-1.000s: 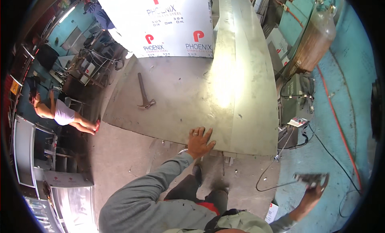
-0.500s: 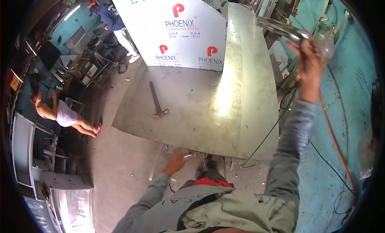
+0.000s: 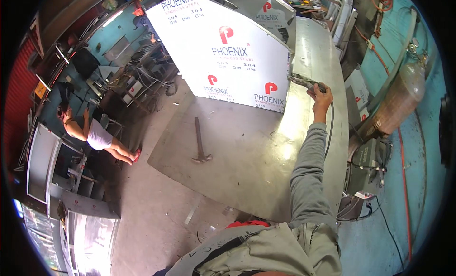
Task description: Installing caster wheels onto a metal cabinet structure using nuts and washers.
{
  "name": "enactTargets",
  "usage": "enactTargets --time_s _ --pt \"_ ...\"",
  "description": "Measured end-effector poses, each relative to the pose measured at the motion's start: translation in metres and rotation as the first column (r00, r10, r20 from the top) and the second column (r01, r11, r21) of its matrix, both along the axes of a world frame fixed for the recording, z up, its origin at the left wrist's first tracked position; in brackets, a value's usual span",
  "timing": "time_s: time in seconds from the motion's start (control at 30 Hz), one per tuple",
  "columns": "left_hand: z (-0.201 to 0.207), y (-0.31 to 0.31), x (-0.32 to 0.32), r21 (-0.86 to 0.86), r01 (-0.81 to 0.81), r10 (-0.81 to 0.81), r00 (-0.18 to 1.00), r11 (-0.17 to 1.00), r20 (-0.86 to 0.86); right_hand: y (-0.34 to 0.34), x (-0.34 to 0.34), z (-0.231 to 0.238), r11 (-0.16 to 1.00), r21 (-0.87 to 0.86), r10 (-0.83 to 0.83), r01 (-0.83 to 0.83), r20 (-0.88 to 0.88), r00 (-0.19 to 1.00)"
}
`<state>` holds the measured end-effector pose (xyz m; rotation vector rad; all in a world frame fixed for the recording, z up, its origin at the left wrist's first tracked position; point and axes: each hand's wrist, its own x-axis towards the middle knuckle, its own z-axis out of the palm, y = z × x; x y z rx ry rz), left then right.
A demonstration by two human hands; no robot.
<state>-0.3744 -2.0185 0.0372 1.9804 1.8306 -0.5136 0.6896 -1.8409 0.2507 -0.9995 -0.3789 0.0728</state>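
My right hand (image 3: 322, 99) is stretched out over the metal work surface (image 3: 237, 143), fingers wrapped round a long metal clamp (image 3: 303, 81). A dark cable (image 3: 331, 126) hangs from the clamp along my forearm. The clamp's front end is close to the right edge of an upright panel (image 3: 190, 52) covered in white printed film; whether they touch I cannot tell. Left of the hand, a claw hammer (image 3: 198, 135) lies on the metal, its head toward me. My left hand is out of sight.
A gas cylinder (image 3: 396, 102) leans at the right beside a grey machine (image 3: 365, 162). A red hose (image 3: 403, 190) runs down the turquoise wall. On the left a person (image 3: 95, 133) stands near cluttered benches. A second film-covered panel (image 3: 270, 14) stands behind the first.
My right hand has come from the upper right wall side, down and left to the panel's edge, with the clamp. My left hand has left the view. The view has shifted right.
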Motion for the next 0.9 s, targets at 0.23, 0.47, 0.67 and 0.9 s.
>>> enactTargets --time_s 0.23,0.47,0.67,0.9 --pt "-0.015 -0.004 0.045 -0.054 -0.112 0.117 0.987 0.992 0.113 0.046 0.009 -0.067 0.989 -0.112 0.101 -0.100 -0.001 0.995" --pt "-0.044 -0.015 0.018 0.048 0.105 -0.108 0.993 0.993 0.048 0.001 -0.072 -0.103 0.950 -0.258 0.098 -0.177 -0.292 0.951" --pt "-0.017 0.048 0.030 0.492 -0.251 0.049 0.921 0.834 0.387 0.002 -0.301 -0.115 0.770 0.001 0.600 -0.638 -0.343 0.723" --pt "0.113 0.206 0.088 0.159 -0.453 0.027 0.378 0.877 0.925 0.062 -0.591 -0.023 -0.056 0.489 0.957 -0.870 -0.222 -0.186"
